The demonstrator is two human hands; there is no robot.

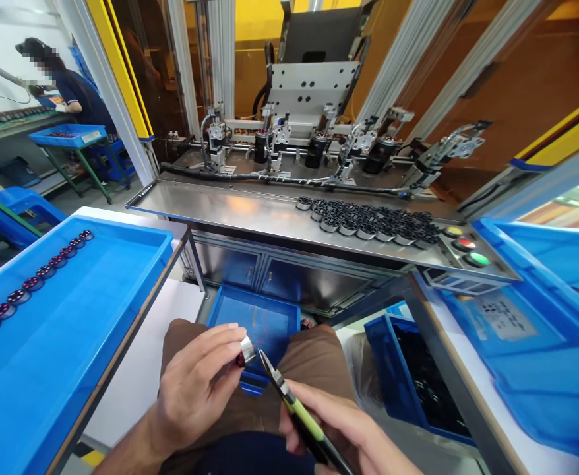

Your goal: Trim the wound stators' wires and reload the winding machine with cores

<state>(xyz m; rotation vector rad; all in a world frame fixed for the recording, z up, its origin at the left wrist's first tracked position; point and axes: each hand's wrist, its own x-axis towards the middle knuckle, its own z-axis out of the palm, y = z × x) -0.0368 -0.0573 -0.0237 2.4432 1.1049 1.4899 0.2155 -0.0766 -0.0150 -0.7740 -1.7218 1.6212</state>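
Between its thumb and fingers, my left hand [198, 376] holds a small round metal-rimmed part [247, 349] with some red on its underside. My right hand [334, 422] is wrapped round a pair of pliers or cutters [297, 409] with black and yellow-green handles. Their pointed jaws are up beside the round part, with a slight gap between them. Both hands are over my lap, above a blue tray [220, 310] low between my knees. My fingers hide much of the round part.
Black ring-shaped parts [368, 221] cluster on the machine's steel ledge [230, 204], near coloured push buttons [465, 244]. A blue tray [116, 284] at left holds a row of round parts [47, 271]. Blue bins [531, 310] stand at right. A person [72, 86] works far left.
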